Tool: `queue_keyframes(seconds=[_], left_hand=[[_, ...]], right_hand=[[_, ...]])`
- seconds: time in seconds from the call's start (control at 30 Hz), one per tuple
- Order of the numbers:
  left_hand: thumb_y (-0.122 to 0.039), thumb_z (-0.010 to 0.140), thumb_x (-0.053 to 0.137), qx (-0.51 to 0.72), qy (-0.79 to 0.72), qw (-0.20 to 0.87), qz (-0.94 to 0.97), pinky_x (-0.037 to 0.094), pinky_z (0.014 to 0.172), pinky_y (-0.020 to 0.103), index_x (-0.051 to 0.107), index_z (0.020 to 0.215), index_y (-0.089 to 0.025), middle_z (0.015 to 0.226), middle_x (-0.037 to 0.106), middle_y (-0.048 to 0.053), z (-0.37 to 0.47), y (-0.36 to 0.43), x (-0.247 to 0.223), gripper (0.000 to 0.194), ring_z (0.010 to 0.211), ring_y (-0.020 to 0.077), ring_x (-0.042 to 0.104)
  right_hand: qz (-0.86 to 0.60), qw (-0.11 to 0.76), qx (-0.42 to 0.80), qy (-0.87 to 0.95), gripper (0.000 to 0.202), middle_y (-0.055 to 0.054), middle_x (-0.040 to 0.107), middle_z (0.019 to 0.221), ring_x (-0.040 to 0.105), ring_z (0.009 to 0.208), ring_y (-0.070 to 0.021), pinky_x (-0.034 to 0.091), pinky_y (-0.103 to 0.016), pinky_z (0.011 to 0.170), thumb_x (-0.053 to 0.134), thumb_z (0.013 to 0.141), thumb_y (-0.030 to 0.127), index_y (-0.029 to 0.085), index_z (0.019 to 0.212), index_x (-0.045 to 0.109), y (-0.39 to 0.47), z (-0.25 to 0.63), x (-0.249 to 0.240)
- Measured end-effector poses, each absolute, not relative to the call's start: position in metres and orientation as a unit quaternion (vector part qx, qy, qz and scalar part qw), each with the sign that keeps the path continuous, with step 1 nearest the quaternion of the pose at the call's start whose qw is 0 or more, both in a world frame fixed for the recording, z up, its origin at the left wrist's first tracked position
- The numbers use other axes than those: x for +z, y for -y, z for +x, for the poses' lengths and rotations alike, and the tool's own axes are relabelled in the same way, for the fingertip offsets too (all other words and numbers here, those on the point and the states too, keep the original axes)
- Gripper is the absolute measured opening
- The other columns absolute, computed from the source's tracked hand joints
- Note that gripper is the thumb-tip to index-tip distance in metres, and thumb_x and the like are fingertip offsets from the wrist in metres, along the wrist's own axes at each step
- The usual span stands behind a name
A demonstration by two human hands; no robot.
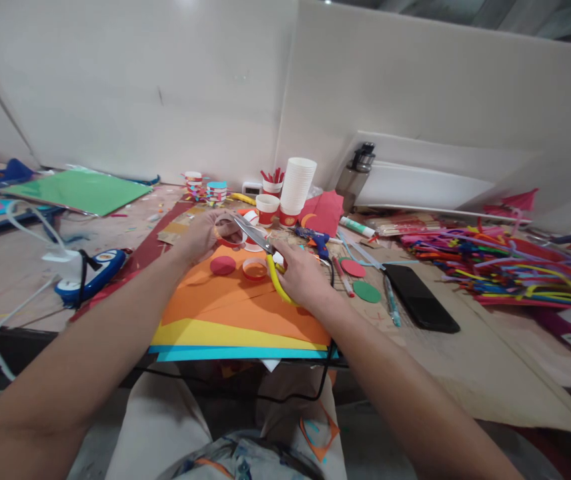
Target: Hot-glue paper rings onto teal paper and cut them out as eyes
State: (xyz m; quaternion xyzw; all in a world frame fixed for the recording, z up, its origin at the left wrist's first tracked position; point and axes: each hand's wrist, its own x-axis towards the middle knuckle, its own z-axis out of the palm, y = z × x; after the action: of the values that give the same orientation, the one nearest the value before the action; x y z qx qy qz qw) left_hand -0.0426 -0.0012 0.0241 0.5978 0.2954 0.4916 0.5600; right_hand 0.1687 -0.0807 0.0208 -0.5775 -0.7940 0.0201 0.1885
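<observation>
My left hand (199, 239) is closed on a cut piece of a red and white paper cup (229, 240), which looks like a ring. In my right hand (305, 275) are scissors with yellow handles (279, 285). Their metal blades (254, 232) point up and left, and the tips reach the cup piece; whether they touch its edge I cannot tell. Below the hands, orange paper (245, 310) lies over yellow and blue sheets. On it rest a red paper disc (223, 265) and a short red-rimmed cup ring (255, 269).
Behind the hands stand a tall stack of white paper cups (299, 183) and a cup of red sticks (272, 181). A blue glue gun (318, 241), a green disc (366, 291) and a black phone (420, 298) lie right. Pipe cleaners (500, 260) pile far right; a power strip (93, 273) sits left.
</observation>
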Motion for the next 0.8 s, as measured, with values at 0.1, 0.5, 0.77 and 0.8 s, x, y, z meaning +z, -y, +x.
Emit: queue_keyframes(seconds=[0.1, 0.5, 0.77, 0.8], left_hand=[[-0.039, 0.055, 0.090, 0.469, -0.307, 0.571, 0.599, 0.052, 0.051, 0.026, 0.061, 0.077, -0.014, 0.060, 0.063, 0.001, -0.038, 0.007, 0.027, 0.045, 0.052, 0.0149, 0.062], [-0.039, 0.059, 0.088, 0.453, -0.300, 0.576, 0.610, 0.053, 0.050, 0.025, 0.061, 0.071, -0.014, 0.062, 0.061, 0.002, -0.039, 0.010, 0.031, 0.039, 0.050, 0.0127, 0.059], [-0.042, 0.063, 0.086, 0.433, -0.274, 0.596, 0.618, 0.047, 0.044, 0.022, 0.067, 0.069, -0.013, 0.064, 0.062, 0.004, -0.048, -0.001, 0.022, 0.036, 0.050, 0.0129, 0.059], [-0.042, 0.064, 0.086, 0.427, -0.270, 0.599, 0.621, 0.047, 0.044, 0.021, 0.068, 0.070, -0.013, 0.066, 0.063, 0.005, -0.049, -0.003, 0.021, 0.035, 0.051, 0.0127, 0.059]], right_hand=[[-0.568, 0.197, 0.028, 0.799, 0.045, -0.014, 0.066, 0.122, 0.064, 0.104, -0.0254, 0.047, -0.032, 0.082, 0.052, 0.092, 0.027, 0.019, 0.136, 0.054, 0.080, 0.169, 0.020], [-0.579, 0.164, 0.003, 0.799, 0.036, -0.012, 0.073, 0.107, 0.068, 0.093, -0.0262, 0.043, -0.032, 0.071, 0.047, 0.097, 0.037, 0.019, 0.125, 0.060, 0.083, 0.166, 0.023], [-0.569, 0.189, -0.002, 0.800, 0.034, -0.010, 0.075, 0.104, 0.068, 0.091, -0.0244, 0.042, -0.030, 0.070, 0.050, 0.096, 0.038, 0.020, 0.122, 0.063, 0.081, 0.168, 0.018], [-0.567, 0.193, -0.001, 0.801, 0.034, -0.011, 0.075, 0.103, 0.068, 0.090, -0.0244, 0.042, -0.030, 0.070, 0.050, 0.096, 0.038, 0.020, 0.122, 0.063, 0.081, 0.168, 0.017]])
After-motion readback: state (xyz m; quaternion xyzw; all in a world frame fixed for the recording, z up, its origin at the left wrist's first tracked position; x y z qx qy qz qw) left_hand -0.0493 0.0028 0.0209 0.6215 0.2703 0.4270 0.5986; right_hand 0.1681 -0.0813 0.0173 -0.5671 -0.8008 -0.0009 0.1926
